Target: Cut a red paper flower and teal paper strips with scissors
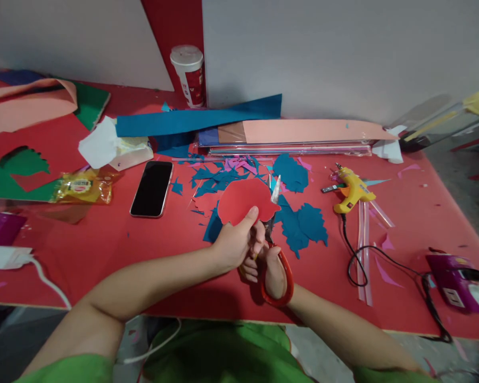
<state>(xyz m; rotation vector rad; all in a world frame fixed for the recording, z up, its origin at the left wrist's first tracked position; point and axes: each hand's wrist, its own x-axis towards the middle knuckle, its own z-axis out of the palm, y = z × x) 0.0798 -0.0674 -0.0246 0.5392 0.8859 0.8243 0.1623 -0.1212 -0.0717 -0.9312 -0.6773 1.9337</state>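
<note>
My left hand [236,242] pinches the lower edge of a rounded red paper shape [243,200] and holds it up above the red table [104,250]. My right hand [269,263] grips red-handled scissors [277,250], fingers through the loops. The blades point up and sit at the right edge of the red shape. Blue paper cut-outs [303,223] lie on the table just behind and to the right of both hands.
A black phone [152,188] lies left of centre. A yellow glue gun [352,192] with a black cord and clear glue sticks [363,250] sits right. Tissue pack, snack packet, paper cup [188,74], long paper strips and purple boxes [457,276] ring the table.
</note>
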